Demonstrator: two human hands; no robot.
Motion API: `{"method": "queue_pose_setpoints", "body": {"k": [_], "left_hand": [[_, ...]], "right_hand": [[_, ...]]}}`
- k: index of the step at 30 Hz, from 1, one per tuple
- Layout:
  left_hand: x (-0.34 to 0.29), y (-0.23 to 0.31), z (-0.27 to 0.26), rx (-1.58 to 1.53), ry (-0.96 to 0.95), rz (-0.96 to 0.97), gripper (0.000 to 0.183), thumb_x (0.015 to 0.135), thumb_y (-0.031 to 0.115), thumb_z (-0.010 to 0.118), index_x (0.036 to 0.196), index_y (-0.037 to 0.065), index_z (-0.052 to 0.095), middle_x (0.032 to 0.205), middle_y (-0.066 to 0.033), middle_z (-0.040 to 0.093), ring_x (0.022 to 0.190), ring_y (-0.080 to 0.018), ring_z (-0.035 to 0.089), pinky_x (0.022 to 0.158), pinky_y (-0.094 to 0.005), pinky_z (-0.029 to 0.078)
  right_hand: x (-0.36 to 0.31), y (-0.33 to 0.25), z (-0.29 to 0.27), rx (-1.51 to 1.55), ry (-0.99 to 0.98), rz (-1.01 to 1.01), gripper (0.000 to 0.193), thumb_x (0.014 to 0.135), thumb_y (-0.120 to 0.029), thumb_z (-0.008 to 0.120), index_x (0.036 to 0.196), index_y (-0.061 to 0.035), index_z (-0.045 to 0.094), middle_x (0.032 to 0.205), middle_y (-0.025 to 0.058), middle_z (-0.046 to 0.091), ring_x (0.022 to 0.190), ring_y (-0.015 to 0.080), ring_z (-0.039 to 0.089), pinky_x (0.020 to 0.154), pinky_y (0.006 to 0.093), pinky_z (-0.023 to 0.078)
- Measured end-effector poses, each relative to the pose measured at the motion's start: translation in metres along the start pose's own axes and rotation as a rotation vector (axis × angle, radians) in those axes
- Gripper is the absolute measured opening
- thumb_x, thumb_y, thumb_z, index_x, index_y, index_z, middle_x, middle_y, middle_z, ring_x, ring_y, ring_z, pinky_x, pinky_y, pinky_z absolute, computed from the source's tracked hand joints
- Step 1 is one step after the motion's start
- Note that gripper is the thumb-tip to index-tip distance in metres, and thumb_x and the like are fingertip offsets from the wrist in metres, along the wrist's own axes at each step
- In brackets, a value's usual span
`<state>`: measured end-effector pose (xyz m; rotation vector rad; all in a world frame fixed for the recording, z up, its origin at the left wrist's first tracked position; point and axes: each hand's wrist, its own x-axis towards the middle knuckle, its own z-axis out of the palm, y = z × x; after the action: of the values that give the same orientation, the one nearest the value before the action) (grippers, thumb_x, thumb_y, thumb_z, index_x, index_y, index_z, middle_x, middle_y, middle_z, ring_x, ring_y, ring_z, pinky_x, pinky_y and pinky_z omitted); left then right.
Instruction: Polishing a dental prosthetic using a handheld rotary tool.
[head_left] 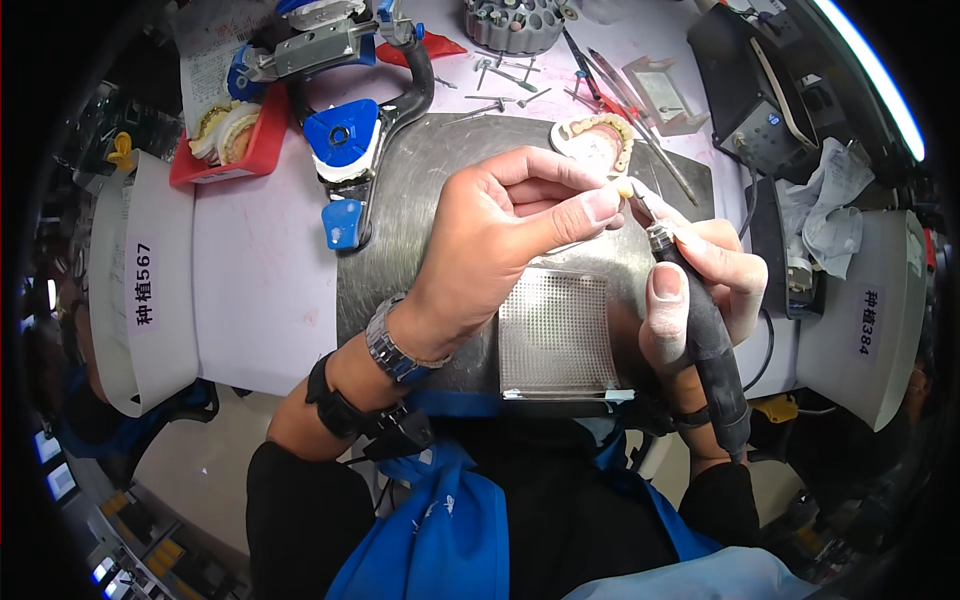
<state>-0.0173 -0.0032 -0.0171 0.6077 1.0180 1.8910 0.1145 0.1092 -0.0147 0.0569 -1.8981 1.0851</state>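
Observation:
Between the thumb and fingertips of my left hand (485, 230) is a small yellowish dental crown (625, 187). My right hand (738, 272) is wrapped round a black rotary handpiece (710, 350), and its thin bur tip reaches up to the crown; whether they touch I cannot tell. Just beyond my fingertips lies a dental arch model (605, 140) with a row of teeth and a pink middle. Under both hands is a grey metal plate (400, 225). A perforated metal tray (557, 335) rests on its near part, below my hands.
At the far left stand a blue-and-black articulator (340, 130) and a red tray (225, 150) with plaster models. Loose burs (500, 75) and a round grey bur holder (515, 28) lie at the back. A black control box (755, 120) stands at right, near crumpled tissue (830, 195).

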Motion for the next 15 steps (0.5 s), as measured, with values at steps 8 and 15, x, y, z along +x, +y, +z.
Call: {"method": "queue_pose_setpoints", "body": {"k": [8, 15], "left_hand": [[0.01, 0.0, 0.011, 0.08, 0.078, -0.015, 0.013, 0.081, -0.002, 0.061, 0.092, -0.006, 0.057, 0.091, -0.0151, 0.063, 0.084, -0.0187, 0.063, 0.079, -0.0271, 0.05], [-0.005, -0.012, 0.017, 0.208, 0.171, 0.087, 0.008, 0.09, 0.008, 0.052, 0.094, 0.001, 0.052, 0.092, -0.0081, 0.058, 0.087, -0.0132, 0.058, 0.076, -0.0241, 0.047]], "right_hand": [[0.01, 0.006, -0.007, -0.062, 0.095, -0.016, 0.026, 0.068, -0.001, 0.074, 0.09, 0.0015, 0.06, 0.088, 0.019, 0.064, 0.082, 0.0255, 0.066, 0.07, 0.0305, 0.052], [-0.001, 0.011, -0.005, 0.09, 0.138, -0.02, 0.02, 0.068, -0.002, 0.067, 0.086, -0.0021, 0.057, 0.087, 0.0147, 0.063, 0.079, 0.0272, 0.065, 0.065, 0.032, 0.054]]}}
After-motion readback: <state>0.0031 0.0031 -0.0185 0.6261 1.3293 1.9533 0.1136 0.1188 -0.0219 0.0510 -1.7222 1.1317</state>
